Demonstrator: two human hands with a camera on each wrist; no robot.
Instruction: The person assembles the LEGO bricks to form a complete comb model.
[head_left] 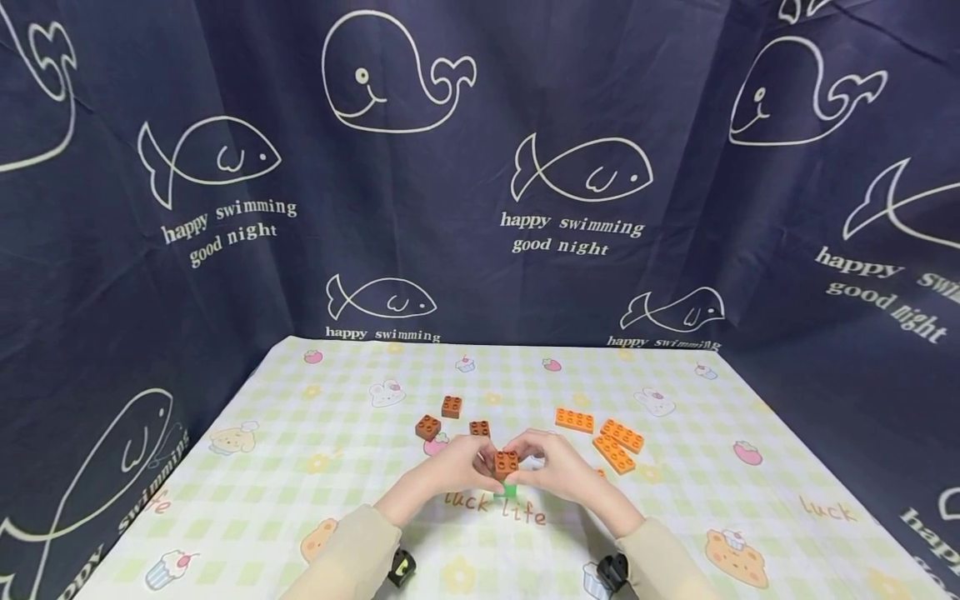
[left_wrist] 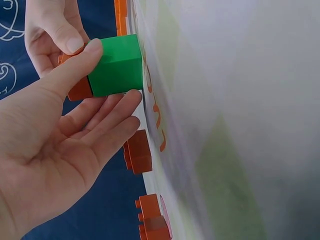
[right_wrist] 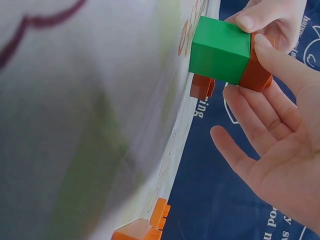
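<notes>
A brown toy building brick with studs on top sits on a larger green block, which stands on the tablecloth. My left hand holds the brown brick from the left, its thumb lying over the seam with the green block. From the other side my right hand holds the same brick, thumb on its near face and fingers behind. The green block's front face shows plainly in the right wrist view. In the head view the hands and brown brick hide most of it.
Behind the left hand lie brown bricks, one close to the fingers. Beyond the right hand are several longer orange bricks, two of them touching. A patterned cloth covers the table, and a dark blue curtain hangs behind.
</notes>
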